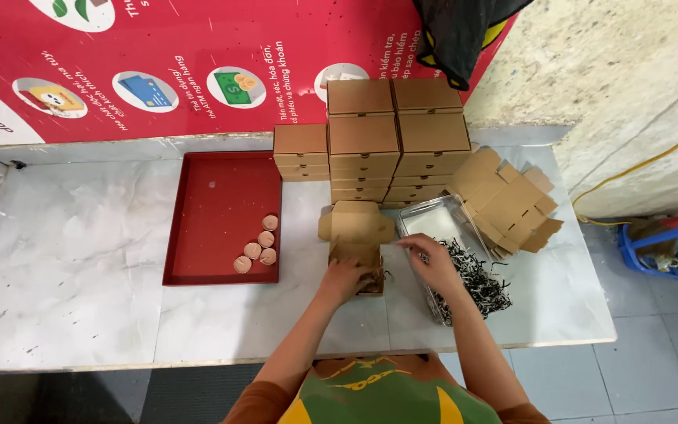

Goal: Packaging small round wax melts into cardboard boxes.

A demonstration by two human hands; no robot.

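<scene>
An open cardboard box [357, 235] at frame centre is steadied by the left hand [344, 276], fingers curled on its front edge. The right hand [433, 261], fingers loosely bent around dark shredded filler [472, 279], hovers over a clear tray [437, 224]. Closed boxes [398, 137] are stacked above; a red banner [198, 63] fills the upper left.

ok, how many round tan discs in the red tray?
5, clustered at the shallow red rectangular tray's lower right: round tan discs at. None looks hidden.
</scene>
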